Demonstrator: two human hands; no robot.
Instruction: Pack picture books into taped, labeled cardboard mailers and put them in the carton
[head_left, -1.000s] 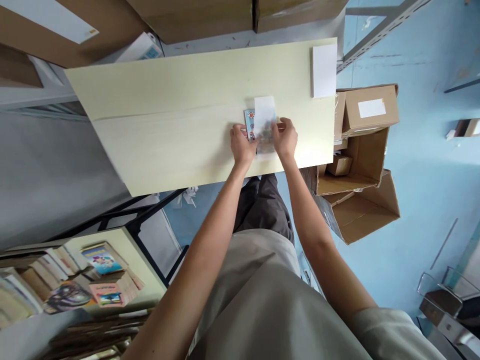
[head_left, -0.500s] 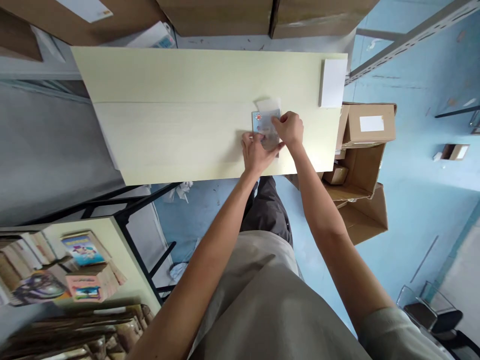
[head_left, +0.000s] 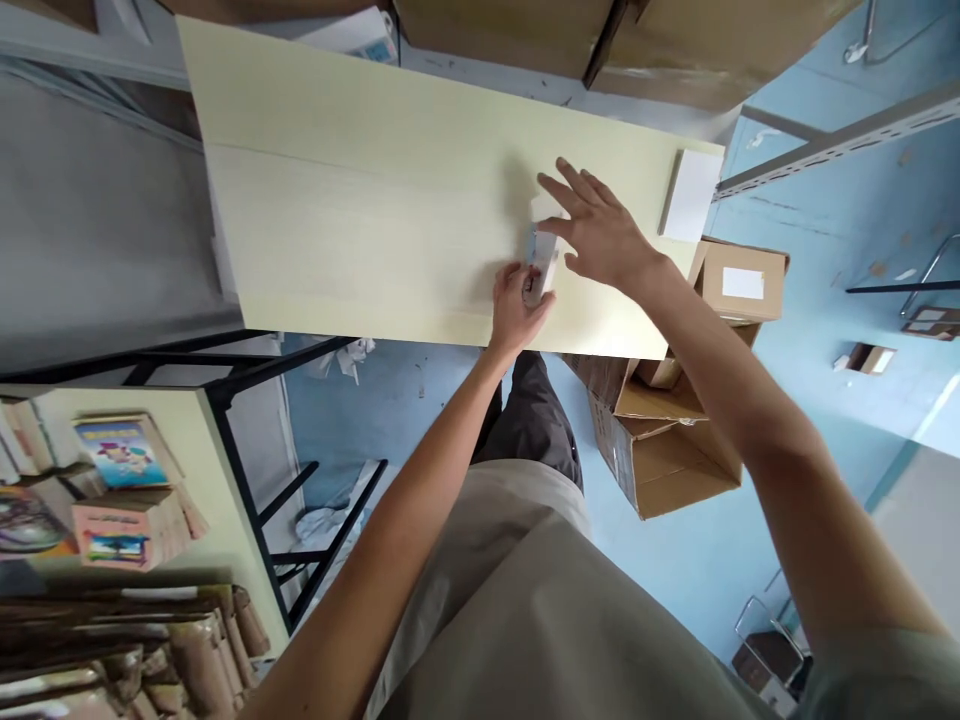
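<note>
Near the table's front edge, my left hand (head_left: 517, 305) grips the lower end of a small light-blue and white booklet (head_left: 543, 262). It is tipped up on its side, so I see it narrow; its printed face is mostly hidden. Just above its upper end hovers my right hand (head_left: 596, 220), open with fingers spread and holding nothing. The thumb side overlaps the booklet in view; whether it touches, I cannot tell. Both hands are over the pale yellow table (head_left: 360, 220).
A white stack of paper or cards (head_left: 691, 195) lies at the table's right end. Cardboard boxes (head_left: 510, 40) line the back. Open cartons (head_left: 679, 465) stand on the floor at right. Books (head_left: 124, 455) sit on a lower-left surface beside a black metal frame (head_left: 240, 480).
My right hand has let go of the booklet's upper corner and spread open. The booklet has turned from lying flat to tipped up in my left hand. The view has rotated slightly.
</note>
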